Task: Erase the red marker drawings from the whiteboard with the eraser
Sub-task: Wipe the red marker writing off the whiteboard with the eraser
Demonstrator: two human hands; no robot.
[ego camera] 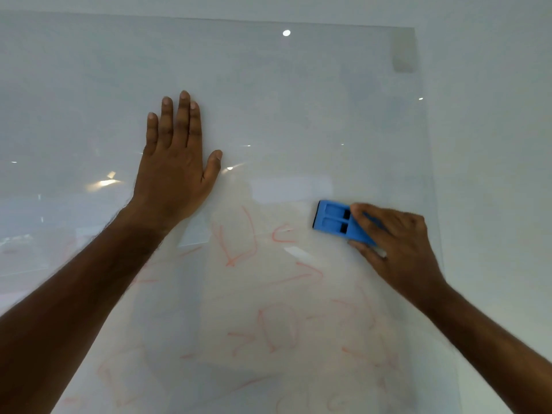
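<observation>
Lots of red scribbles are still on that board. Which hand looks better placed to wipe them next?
The right hand: it already grips the blue eraser just above the red marks. The left hand lies flat on the whiteboard, holding nothing.

A single head-worn, wide-angle view is given, faced straight at the whiteboard from close range. Both forearms are seen reaching in from the lower corners, and the board's top and right edges are included.
</observation>
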